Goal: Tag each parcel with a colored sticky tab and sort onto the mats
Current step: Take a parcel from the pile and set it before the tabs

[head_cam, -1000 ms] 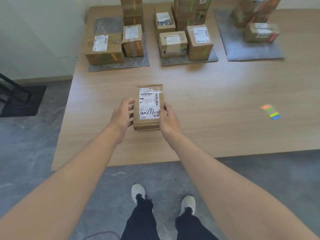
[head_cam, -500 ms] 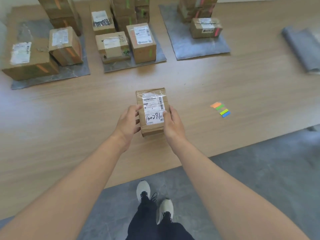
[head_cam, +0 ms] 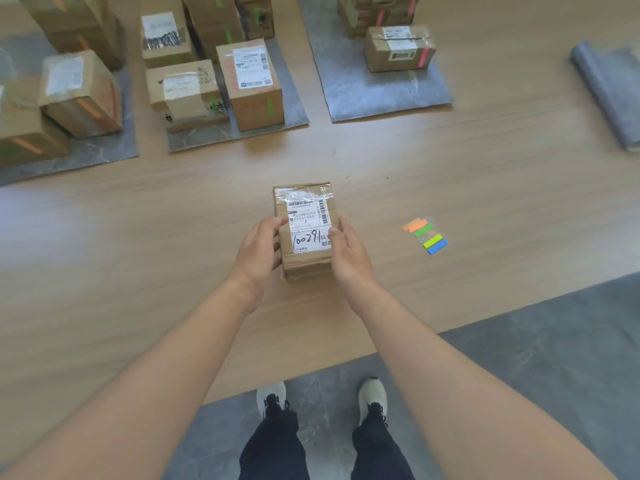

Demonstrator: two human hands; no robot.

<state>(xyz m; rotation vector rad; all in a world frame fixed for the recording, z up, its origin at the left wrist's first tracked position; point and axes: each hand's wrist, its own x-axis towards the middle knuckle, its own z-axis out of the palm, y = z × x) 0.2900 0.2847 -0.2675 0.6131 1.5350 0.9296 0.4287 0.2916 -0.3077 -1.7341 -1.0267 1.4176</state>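
**What the view keeps back**

The left hand (head_cam: pixel 258 252) covers the near left side of the held parcel (head_cam: pixel 304 199), and the right hand (head_cam: pixel 349 252), gripping the other side, hides the lower right corner of the label (head_cam: pixel 308 225). Most fingertips are out of sight against the sides. The label's fine print is too small to read. The left mat (head_cam: pixel 90 150) and its blurred boxes (head_cam: pixel 79 91) run off the left edge. The far stacks (head_cam: pixel 221 15) are cut by the top edge, the rolled mat (head_cam: pixel 609 88) by the right
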